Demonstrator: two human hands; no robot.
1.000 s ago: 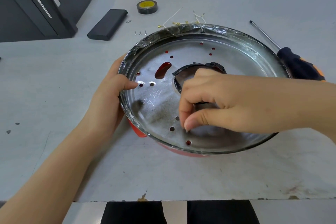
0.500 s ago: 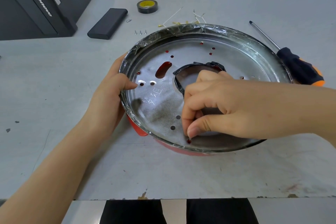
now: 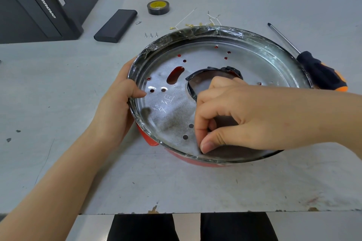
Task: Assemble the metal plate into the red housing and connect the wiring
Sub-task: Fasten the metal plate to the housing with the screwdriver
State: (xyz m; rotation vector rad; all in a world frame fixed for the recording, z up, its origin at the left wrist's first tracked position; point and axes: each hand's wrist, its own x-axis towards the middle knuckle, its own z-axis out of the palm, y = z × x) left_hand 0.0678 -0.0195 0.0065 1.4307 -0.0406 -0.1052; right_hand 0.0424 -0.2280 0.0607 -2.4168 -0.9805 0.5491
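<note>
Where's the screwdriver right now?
In the head view, the screwdriver lies on the table at the far right, just beyond the metal plate rim, handle nearest the person.

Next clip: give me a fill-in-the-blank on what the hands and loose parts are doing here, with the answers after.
1. The left hand grips the plate's ____ .
2. The right hand pinches at a hole near the plate's ____ edge.
3. The screwdriver has a black and ____ handle.
4. ____ screws lie beside the black case.

Missing words: rim; near; orange; Three
</note>
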